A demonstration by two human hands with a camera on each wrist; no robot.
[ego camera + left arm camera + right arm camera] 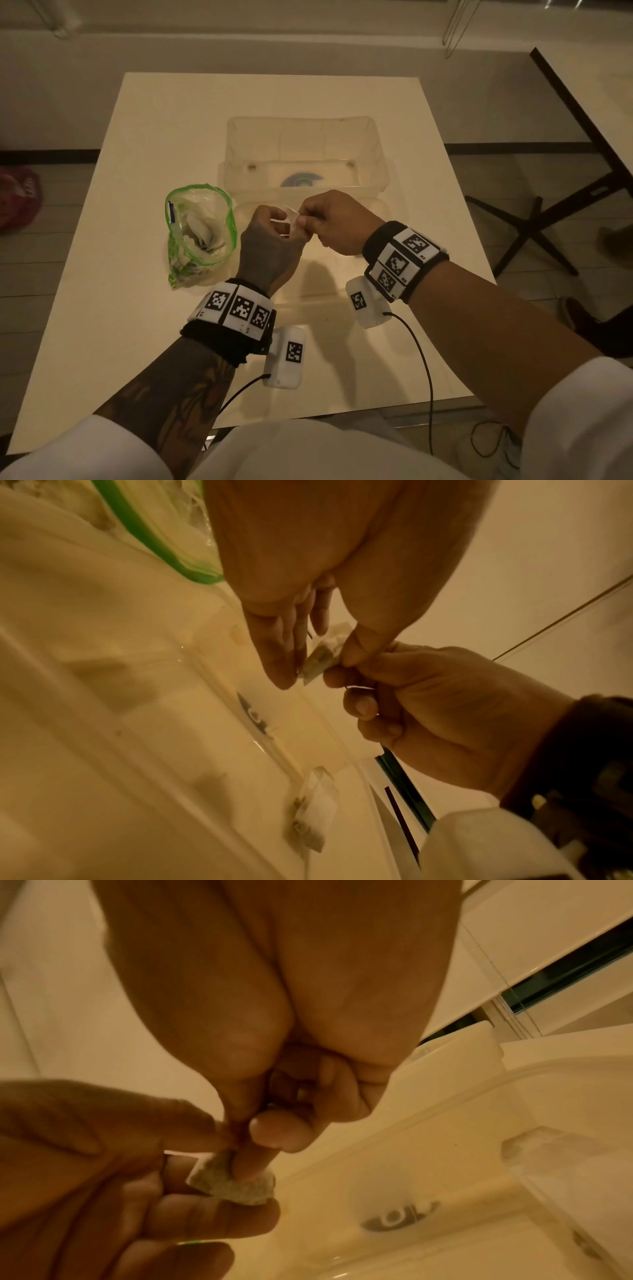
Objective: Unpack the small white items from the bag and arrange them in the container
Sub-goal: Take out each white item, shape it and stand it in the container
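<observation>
Both hands meet above the counter (137, 308), just in front of the clear container (373, 144): the left hand (270, 246) and the right hand (332, 222) each pinch an end of one small white item (292, 219), a soft sachet with grainy filling. The green-rimmed bag (202, 233) stands open just left of the left hand, with more items inside. To do this step well, the person should probably keep the pinches light, free the item without tearing it, then lay it flat in the container. The wrist views are blurred; another sachet (316, 818) seems to lie on clear plastic, though whether inside the container or on its lid is unclear.
</observation>
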